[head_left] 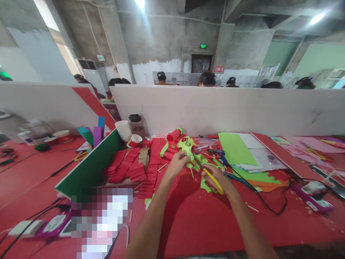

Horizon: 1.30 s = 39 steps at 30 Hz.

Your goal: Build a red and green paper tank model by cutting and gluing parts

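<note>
My left hand [179, 163] is closed, its fingertips pinching a lime-green cut-out sheet [185, 143] with curved holes and edges. My right hand [215, 177] grips yellow-handled scissors [213, 178], whose blades point up and left at the sheet's edge beside my left fingers. Whether the blades are around the material is too small to tell. Just behind my hands lies a red roll [174, 135] with a green edge. More lime-green scraps [208, 185] lie beneath and around the scissors. Stacked red strips [138, 172] rest to the left of my left forearm.
A green divider [91, 163] stands on the left, with a white cup [123, 130] and a dark-lidded bottle [137, 125] behind. Right of my hands are a blue glue gun [221, 157], its black cord [265, 203] and green sheets [237, 148]. A white partition [229, 108] closes the back.
</note>
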{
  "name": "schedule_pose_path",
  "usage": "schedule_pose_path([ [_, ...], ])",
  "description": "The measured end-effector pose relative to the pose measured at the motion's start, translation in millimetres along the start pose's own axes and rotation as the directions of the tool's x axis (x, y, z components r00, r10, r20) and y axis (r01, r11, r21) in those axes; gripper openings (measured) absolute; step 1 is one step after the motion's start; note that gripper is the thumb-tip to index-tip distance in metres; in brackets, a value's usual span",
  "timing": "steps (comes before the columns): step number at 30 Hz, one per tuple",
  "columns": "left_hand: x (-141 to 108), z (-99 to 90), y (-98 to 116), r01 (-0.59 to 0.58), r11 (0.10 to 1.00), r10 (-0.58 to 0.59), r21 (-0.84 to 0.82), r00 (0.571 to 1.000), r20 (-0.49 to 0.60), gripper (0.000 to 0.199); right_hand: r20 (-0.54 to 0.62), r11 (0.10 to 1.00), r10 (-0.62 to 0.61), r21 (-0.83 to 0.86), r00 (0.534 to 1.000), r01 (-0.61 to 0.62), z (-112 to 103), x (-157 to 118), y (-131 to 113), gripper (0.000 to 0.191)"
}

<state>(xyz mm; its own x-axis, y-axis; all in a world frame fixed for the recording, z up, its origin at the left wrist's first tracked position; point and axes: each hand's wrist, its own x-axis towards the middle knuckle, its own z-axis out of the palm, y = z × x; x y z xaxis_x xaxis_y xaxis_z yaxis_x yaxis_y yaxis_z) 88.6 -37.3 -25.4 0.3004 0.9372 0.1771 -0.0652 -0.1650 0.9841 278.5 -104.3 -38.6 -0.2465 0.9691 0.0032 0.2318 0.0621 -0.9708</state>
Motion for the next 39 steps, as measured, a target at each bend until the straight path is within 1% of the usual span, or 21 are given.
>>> schedule_pose_path([
  [4,-0.7,0.2,3.2,-0.03,0.999,0.029,-0.04,0.999,-0.021,0.03,0.011,0.999,0.0,0.038,1.0,0.0,0.2,0.4,2.4,0.048],
  [7,-0.8,1.0,4.4,-0.038,0.997,0.033,-0.068,0.997,-0.069,0.029,0.004,0.996,0.0,0.091,1.0,-0.001,-0.4,2.6,9.8,0.05],
  [11,-0.7,4.3,5.5,-0.003,0.989,-0.025,-0.147,0.982,-0.187,0.027,-0.023,0.988,-0.02,0.151,1.0,0.023,-0.8,7.0,19.5,0.051],
  [13,-0.5,6.3,5.9,0.008,0.983,-0.053,-0.185,0.97,-0.238,0.023,-0.034,0.985,-0.047,0.165,0.998,0.052,-0.3,8.7,22.3,0.053],
  [15,-0.2,7.5,5.8,0.028,0.977,-0.087,-0.213,0.958,-0.272,0.017,-0.05,0.982,-0.085,0.167,0.995,0.092,0.8,9.7,23.4,0.054],
  [17,0.1,7.2,4.9,0.051,0.971,-0.119,-0.235,0.951,-0.285,0.014,-0.071,0.977,-0.121,0.17,0.99,0.132,2.3,10.0,23.1,0.053],
  [19,-0.1,5.7,3.5,0.069,0.969,-0.129,-0.239,0.96,-0.246,0.011,-0.106,0.969,-0.144,0.187,0.984,0.162,4.1,10.1,22.2,0.053],
  [20,-0.6,5.0,3.0,0.081,0.969,-0.128,-0.232,0.972,-0.196,0.01,-0.124,0.965,-0.145,0.2,0.982,0.168,4.8,10.3,21.7,0.054],
  [22,-2.4,4.7,2.9,0.109,0.975,-0.119,-0.195,0.992,-0.039,0.008,-0.158,0.962,-0.136,0.216,0.978,0.169,6.0,10.9,21.3,0.055],
  [24,-4.9,7.3,4.4,0.118,0.981,-0.1,-0.156,0.988,0.121,0.009,-0.181,0.965,-0.121,0.207,0.976,0.158,6.9,12.0,22.2,0.058],
  [25,-6.2,9.7,5.8,0.111,0.983,-0.085,-0.146,0.981,0.175,0.011,-0.192,0.968,-0.117,0.196,0.974,0.155,7.3,12.7,23.2,0.059],
  [26,-7.4,12.7,7.3,0.097,0.985,-0.066,-0.139,0.975,0.21,0.013,-0.2,0.971,-0.118,0.18,0.973,0.155,7.7,13.5,24.5,0.06],
  [28,-9.1,19.7,9.8,0.053,0.99,-0.022,-0.134,0.973,0.228,0.022,-0.204,0.975,-0.144,0.138,0.968,0.174,9.0,15.2,28.1,0.061],
  [30,-10.2,26.4,10.7,-0.002,0.992,0.027,-0.125,0.981,0.194,0.034,-0.199,0.974,-0.179,0.103,0.963,0.203,10.7,17.0,31.9,0.06],
  [33,-11.7,33.5,8.5,-0.043,0.989,0.055,-0.139,0.995,0.087,0.046,-0.179,0.971,-0.199,0.099,0.963,0.219,13.6,19.6,37.2,0.054],
  [36,-13.5,37.4,5.7,-0.031,0.975,0.023,-0.221,0.999,-0.037,0.045,-0.173,0.974,-0.17,0.122,0.97,0.193,15.7,21.5,40.9,0.048],
  [39,-13.5,39.3,4.0,-0.046,0.955,0.012,-0.294,0.993,-0.115,0.042,-0.18,0.981,-0.127,0.125,0.975,0.151,16.6,21.3,41.3,0.047],
])
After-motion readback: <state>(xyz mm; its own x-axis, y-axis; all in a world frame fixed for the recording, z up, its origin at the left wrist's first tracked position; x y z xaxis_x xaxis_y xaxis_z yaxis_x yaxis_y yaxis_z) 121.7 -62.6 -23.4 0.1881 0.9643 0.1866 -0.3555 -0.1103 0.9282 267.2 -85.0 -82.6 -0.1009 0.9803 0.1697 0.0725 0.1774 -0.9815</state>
